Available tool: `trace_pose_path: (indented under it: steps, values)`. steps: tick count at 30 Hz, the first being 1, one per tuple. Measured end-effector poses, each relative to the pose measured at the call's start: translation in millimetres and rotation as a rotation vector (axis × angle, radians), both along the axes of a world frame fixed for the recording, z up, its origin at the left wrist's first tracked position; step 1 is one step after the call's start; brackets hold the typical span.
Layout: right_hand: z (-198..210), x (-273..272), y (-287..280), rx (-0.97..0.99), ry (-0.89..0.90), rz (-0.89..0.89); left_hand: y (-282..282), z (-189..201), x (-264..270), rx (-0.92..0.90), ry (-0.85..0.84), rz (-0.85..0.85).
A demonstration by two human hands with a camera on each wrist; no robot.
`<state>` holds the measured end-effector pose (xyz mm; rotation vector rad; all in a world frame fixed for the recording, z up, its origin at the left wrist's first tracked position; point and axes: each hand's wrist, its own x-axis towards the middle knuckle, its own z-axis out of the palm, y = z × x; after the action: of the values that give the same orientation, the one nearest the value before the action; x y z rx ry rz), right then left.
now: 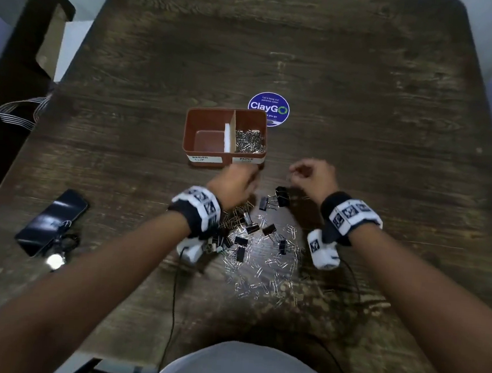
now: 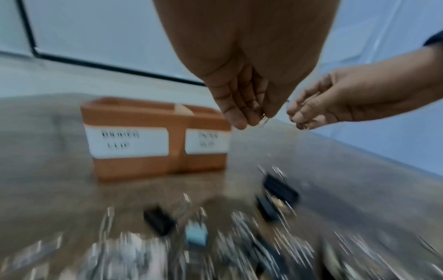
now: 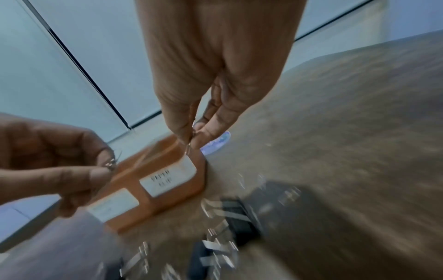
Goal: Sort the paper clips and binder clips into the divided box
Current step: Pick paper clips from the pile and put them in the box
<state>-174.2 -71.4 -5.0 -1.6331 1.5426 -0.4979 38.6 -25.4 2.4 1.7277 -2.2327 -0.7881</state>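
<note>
A brown divided box (image 1: pixel 190 128) stands mid-table, labelled for binder clips on the left and paper clips on the right. Its right compartment holds silver paper clips (image 1: pixel 250 141); the left one looks bare. My left hand (image 1: pixel 239 179) hovers by the box's near right corner and pinches paper clips (image 2: pixel 263 119). My right hand (image 1: pixel 311 174), to its right, pinches a paper clip (image 3: pixel 189 147) between thumb and fingers. Below both hands lies a loose heap of paper clips (image 1: pixel 264 265) mixed with black binder clips (image 1: pixel 282 197).
A dark phone (image 1: pixel 52 221) with a cable lies at the left near the table edge. A round blue sticker (image 1: pixel 269 108) is behind the box. A thin black cable (image 1: pixel 174 299) runs toward my body. A dark chair (image 1: pixel 13 76) stands off the left side.
</note>
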Motion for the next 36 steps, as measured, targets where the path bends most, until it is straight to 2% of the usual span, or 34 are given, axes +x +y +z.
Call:
trace_pose_path:
  steps: [2, 5, 8, 11, 15, 18, 22, 25, 29, 32, 36]
  values:
    - [13.9, 22.4, -28.5, -0.086, -0.068, -0.033, -35.8, 16.0, 16.6, -0.097, -0.003, 0.101]
    - [29.1, 55.5, -63.6, -0.161, -0.106, -0.023, -77.5, 31.3, 31.0, -0.102, -0.020, 0.180]
    - [34.6, 71.5, -82.4, -0.152, 0.047, 0.109, -97.7, 34.8, 38.0, -0.095, -0.088, 0.214]
    - [26.5, 58.9, -82.9, -0.107, 0.150, 0.122, -92.6, 30.3, 43.8, -0.069, -0.084, 0.239]
    - [-1.3, 13.1, -52.4, 0.008, 0.209, 0.074, -52.7, 9.2, 37.7, 0.059, -0.030, 0.140]
    - [-18.7, -18.6, -10.6, 0.117, 0.274, 0.148, -10.3, -12.4, 23.0, 0.196, 0.009, -0.008]
    - [-48.2, -51.1, 53.7, 0.234, 0.337, 0.275, 51.2, -42.4, -2.0, 0.224, -0.061, -0.279]
    - [-58.6, -66.6, 94.3, 0.279, 0.399, 0.407, 93.9, -61.9, -14.7, 0.188, -0.206, -0.456]
    - [-59.0, -68.4, 138.8, 0.165, 0.432, 0.664, 135.8, -78.8, -26.0, 0.088, -0.273, -0.600]
    - [-67.4, -56.8, 170.8, 0.018, 0.451, 0.797, 156.0, -87.0, -34.6, 0.033, -0.306, -0.611]
    - [-82.4, -35.6, 194.0, -0.056, 0.540, 0.776, 172.1, -93.6, -43.5, 0.043, -0.423, -0.541]
